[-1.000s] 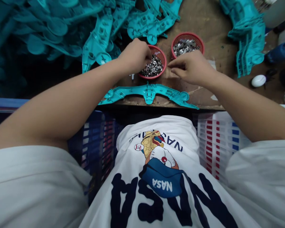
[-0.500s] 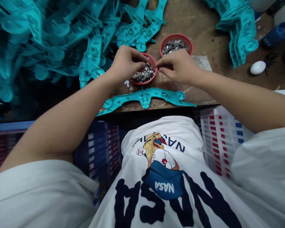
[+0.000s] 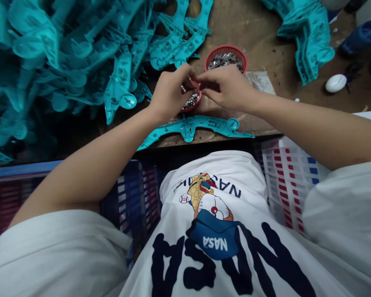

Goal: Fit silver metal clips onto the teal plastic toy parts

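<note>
**Working Both Sides of a Near Red Basket (image 3: pixel 199 99)**

Curls the left hand (image 3: pixel 170 91) over the left part of the near red basket, hiding a lot of it. Bends those fingers halfway, with a gap before the thumb and shiny metal bits (image 3: pixel 190 101) peeking through. Curls the right hand (image 3: pixel 228 87) by the basket's right edge, with the thumb just below the pointer finger. Cannot tell about full pinching, or about any tiny bit held in either hand. Puts the fingertips of both hands very close, maybe touching. Sees more shiny bits (image 3: pixel 225 61) in a far red basket (image 3: pixel 226 49), just behind the right hand. Sees one long blue-green part (image 3: pixel 188 128) flat on the desk (image 3: pixel 244 24), near its front edge. Sees a big pile of blue-green parts (image 3: pixel 83 45) on the left, and a smaller stack (image 3: pixel 311 43) far to the right.
</note>
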`<state>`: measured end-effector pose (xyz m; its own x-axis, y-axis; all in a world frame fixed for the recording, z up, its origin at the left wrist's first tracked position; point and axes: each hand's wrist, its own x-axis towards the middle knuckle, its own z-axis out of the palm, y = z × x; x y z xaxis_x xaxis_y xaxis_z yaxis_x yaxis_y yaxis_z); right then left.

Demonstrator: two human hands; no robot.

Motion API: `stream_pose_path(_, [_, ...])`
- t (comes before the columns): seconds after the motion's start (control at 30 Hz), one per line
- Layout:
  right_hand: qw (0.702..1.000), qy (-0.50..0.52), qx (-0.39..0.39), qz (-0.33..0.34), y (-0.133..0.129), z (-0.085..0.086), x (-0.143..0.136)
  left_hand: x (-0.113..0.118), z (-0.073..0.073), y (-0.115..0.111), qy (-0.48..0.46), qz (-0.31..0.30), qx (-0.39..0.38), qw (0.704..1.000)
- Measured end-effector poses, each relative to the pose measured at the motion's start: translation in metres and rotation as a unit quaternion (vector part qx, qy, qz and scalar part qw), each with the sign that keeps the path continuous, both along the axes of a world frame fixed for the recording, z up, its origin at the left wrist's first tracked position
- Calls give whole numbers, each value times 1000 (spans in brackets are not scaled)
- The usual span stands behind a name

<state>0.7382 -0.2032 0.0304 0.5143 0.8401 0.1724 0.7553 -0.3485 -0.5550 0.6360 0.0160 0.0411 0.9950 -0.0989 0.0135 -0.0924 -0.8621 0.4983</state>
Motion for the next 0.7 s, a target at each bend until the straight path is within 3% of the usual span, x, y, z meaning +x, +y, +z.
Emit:
stream_pose_path(0.13, [1000,-1,-5,2,1,0,1,3,0,6,19,-18,69,997])
stream_pose_path(0.27, [1000,-5,7,0,0,1,3,10,4,26,44,25,184,982])
stream_pose_path(0.37, [1000,-2,2,1,-1,2,4,16,-8,41,57,-2,220,974])
stream_pose_path(0.53, [999,-23,-5,23,-2,1,4,22,-40,46,8,-75,180,981])
stream_pose_path(0.7, [999,-23,-18,23,0,-6,6,26,-47,44,38,-119,278,952])
